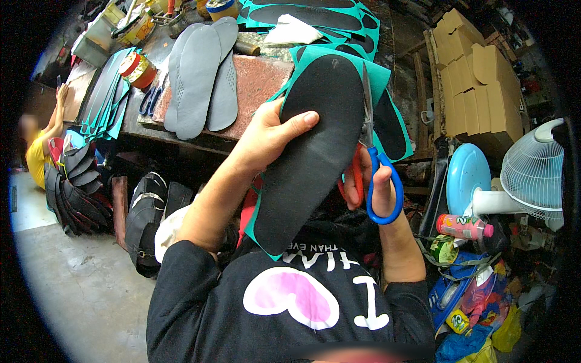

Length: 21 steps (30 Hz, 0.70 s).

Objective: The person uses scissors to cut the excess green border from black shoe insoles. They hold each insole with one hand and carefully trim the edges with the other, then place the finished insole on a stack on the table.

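My left hand (pixel 272 134) is closed on the left edge of a long black insole (pixel 321 127), thumb lying across its top face. Behind the insole a green-backed sheet (pixel 376 81) sticks out along its edges, reaching down past the heel end. In my right hand (pixel 384 178) are scissors (pixel 367 124) with one red and one blue handle loop, fingers through the loops. Their blades point away from me along the insole's right edge, where the green sheet is. Whether the blades are fully closed is hard to make out. The tips of my left fingers are hidden under the sheet.
Several grey insoles (pixel 195 78) lie on a reddish block (pixel 260 85) on the bench. More black-and-green sheets (pixel 308 15) are stacked behind, a white cloth (pixel 293 30) on them. A red-lidded jar (pixel 138 69) stands left. Cardboard boxes (pixel 478 91) and a fan (pixel 532 172) are right; a person in yellow (pixel 37 158) is far left.
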Motion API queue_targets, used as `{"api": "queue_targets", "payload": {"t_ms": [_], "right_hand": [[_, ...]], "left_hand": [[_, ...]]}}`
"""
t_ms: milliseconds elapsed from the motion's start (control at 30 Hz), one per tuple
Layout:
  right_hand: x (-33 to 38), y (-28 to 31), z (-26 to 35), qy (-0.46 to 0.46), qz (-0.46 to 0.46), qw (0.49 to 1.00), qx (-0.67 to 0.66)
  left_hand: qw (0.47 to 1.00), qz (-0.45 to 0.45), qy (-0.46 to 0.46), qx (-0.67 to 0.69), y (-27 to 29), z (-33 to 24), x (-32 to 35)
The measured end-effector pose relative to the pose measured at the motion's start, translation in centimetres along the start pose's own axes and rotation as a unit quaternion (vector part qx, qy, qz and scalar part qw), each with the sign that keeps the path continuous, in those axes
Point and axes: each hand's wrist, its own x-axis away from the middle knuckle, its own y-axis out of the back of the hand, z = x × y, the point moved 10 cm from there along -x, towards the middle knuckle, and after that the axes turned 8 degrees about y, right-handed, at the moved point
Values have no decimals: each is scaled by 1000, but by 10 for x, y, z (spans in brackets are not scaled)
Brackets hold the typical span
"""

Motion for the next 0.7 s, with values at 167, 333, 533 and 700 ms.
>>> {"api": "queue_targets", "payload": {"t_ms": [167,333,533,700], "right_hand": [[5,3,4,-54,5,998,5],[-1,-3,11,-11,-10,1000,23],[12,-1,3,-63,30,997,-13],[15,2,4,-64,25,997,-24]], "left_hand": [[996,15,41,-77,15,-1,-3],[991,55,17,-120,5,-2,1],[986,88,48,-134,11,0,3],[974,122,53,-183,10,4,6]]}}
